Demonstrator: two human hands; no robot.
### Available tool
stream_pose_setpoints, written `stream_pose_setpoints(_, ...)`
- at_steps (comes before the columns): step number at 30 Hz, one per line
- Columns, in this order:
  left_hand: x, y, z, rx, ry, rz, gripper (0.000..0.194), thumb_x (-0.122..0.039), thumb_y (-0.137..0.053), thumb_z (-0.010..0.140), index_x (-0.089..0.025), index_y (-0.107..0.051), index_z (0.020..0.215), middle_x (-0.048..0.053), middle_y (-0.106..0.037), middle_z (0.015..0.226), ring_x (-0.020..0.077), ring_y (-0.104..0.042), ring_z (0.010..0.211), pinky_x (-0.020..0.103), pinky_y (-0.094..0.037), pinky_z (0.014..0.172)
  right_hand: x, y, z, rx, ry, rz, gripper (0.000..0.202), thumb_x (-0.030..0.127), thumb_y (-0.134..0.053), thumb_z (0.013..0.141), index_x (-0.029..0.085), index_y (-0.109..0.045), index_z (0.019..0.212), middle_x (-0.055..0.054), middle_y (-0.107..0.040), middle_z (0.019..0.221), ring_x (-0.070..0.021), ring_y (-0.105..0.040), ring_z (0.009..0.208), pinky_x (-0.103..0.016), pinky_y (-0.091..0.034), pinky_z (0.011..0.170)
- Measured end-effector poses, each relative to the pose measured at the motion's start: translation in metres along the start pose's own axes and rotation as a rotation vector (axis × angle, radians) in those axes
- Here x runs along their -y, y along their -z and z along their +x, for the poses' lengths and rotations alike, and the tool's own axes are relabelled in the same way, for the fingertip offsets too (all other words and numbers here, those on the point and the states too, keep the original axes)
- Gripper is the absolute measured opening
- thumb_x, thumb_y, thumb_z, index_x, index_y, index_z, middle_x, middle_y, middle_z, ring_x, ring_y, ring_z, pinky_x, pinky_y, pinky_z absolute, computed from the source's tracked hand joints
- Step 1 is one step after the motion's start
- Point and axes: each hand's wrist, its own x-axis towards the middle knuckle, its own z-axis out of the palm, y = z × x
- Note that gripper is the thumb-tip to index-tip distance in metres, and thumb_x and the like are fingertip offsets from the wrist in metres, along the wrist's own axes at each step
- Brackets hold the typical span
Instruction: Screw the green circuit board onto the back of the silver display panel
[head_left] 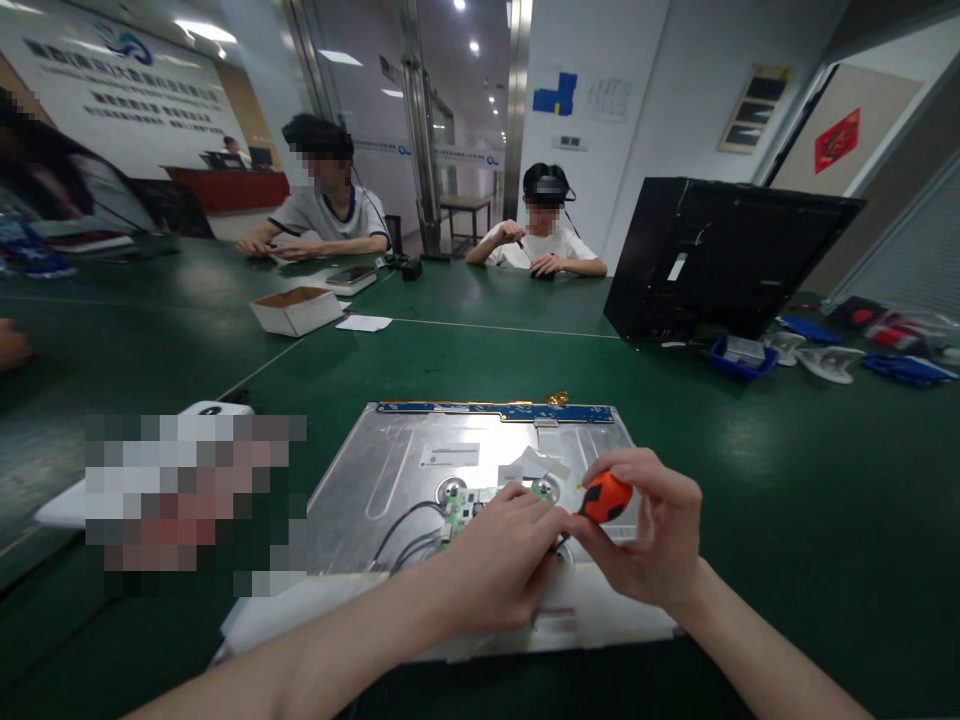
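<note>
Green table (750,480), bare LCD panel back (390,470) lying flat: thin, stiff, fragile, best gripped by edges. Left hand (499,570) pressing circuit board (463,505); right hand (649,540) pinching orange screwdriver (606,497), light, grippy.

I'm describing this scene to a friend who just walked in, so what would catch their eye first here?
Front and centre, the right hand grips a screwdriver with a bright orange handle, while the left hand rests on the small green circuit board of a silvery metal panel lying flat on the green table. Behind it, to the right, a black monitor housing stands upright.
</note>
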Motion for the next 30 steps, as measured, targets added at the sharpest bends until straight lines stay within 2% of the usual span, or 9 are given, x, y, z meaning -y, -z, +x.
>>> stream_pose_setpoints(7, -0.001, 0.0, 0.0003, -0.027, -0.002, 0.012, 0.016, -0.01, -0.052, 0.08, -0.019, -0.051, 0.094, 0.007, -0.065, 0.093, 0.025, -0.061, 0.087, 0.042, -0.041, 0.086, 0.0011, 0.0024, -0.0019, 0.013, 0.012, -0.081, 0.054, 0.01, -0.062, 0.081, 0.023, -0.046, 0.131, -0.005, -0.057, 0.096, -0.0173, -0.059, 0.077, -0.03, -0.054, 0.058)
stream_pose_setpoints(13, -0.0002, -0.0006, 0.0007, -0.014, -0.016, 0.026, 0.019, -0.009, -0.052, 0.08, -0.018, -0.05, 0.097, 0.008, -0.066, 0.097, 0.0258, -0.061, 0.089, 0.042, -0.041, 0.086, 0.0032, 0.0055, -0.0009, 0.087, -0.015, 0.03, 0.057, 0.005, -0.051, 0.084, 0.017, -0.042, 0.139, -0.013, -0.065, 0.113, -0.0247, -0.065, 0.105, -0.041, -0.059, 0.081)
stream_pose_setpoints(15, 0.0, -0.0007, 0.0006, -0.007, -0.01, 0.023, 0.019, -0.009, -0.052, 0.08, -0.018, -0.05, 0.097, 0.008, -0.066, 0.097, 0.0259, -0.061, 0.09, 0.043, -0.041, 0.087, 0.0028, 0.0047, -0.0013, 0.066, -0.02, 0.052, 0.055, 0.006, -0.054, 0.083, 0.016, -0.044, 0.136, -0.013, -0.066, 0.112, -0.0242, -0.067, 0.102, -0.04, -0.06, 0.08)
stream_pose_setpoints(20, 0.0004, -0.0012, 0.0002, -0.003, -0.009, 0.026, 0.018, -0.009, -0.052, 0.081, -0.019, -0.051, 0.096, 0.006, -0.065, 0.096, 0.0253, -0.061, 0.091, 0.042, -0.041, 0.089, 0.0008, 0.0002, -0.0047, 0.026, -0.048, 0.072, 0.059, 0.009, -0.066, 0.079, 0.019, -0.042, 0.132, -0.007, -0.067, 0.095, -0.0195, -0.069, 0.078, -0.032, -0.061, 0.062)
stream_pose_setpoints(26, 0.0002, -0.0008, 0.0003, 0.0, -0.005, 0.052, 0.017, -0.01, -0.051, 0.082, -0.018, -0.052, 0.096, 0.008, -0.065, 0.098, 0.0257, -0.06, 0.092, 0.042, -0.042, 0.089, 0.0024, 0.0024, -0.0024, 0.036, -0.025, -0.028, 0.053, 0.011, -0.06, 0.083, 0.021, -0.045, 0.134, -0.008, -0.064, 0.1, -0.0206, -0.066, 0.086, -0.035, -0.06, 0.069)
stream_pose_setpoints(30, -0.0004, -0.0007, 0.0008, -0.016, -0.003, 0.067, 0.016, -0.013, -0.052, 0.085, -0.017, -0.055, 0.1, 0.01, -0.065, 0.101, 0.0269, -0.06, 0.096, 0.043, -0.042, 0.091, 0.0058, 0.0044, 0.0021, 0.083, 0.003, -0.128, 0.053, 0.013, -0.053, 0.088, 0.019, -0.046, 0.14, -0.008, -0.062, 0.1, -0.019, -0.064, 0.085, -0.031, -0.058, 0.065)
